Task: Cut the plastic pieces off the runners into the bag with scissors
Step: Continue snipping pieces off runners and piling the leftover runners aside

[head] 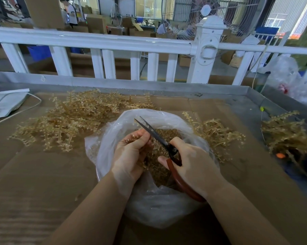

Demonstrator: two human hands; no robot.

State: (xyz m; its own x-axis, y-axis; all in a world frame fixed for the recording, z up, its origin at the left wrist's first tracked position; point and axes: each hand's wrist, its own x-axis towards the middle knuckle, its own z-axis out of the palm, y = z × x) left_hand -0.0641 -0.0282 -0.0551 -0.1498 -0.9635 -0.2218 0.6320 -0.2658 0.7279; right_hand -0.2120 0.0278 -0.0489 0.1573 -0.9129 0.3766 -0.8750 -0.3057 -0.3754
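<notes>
Left hand [131, 152] pinching — right hand [193, 160] gripping

Bag [114, 138] thin clear crinkly plastic, slightly glossy; runners [64, 121] translucent amber plastic; scissors [155, 135] dark matt metal blades, glossy red-brown handles; surface [43, 174] matt brown cardboard; upper-frame railing [96, 41] glossy white.

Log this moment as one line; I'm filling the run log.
left hand: holds runner piece over bag | right hand: grips scissors, blades slightly apart | uncut runners: piled on table beyond bag
</notes>
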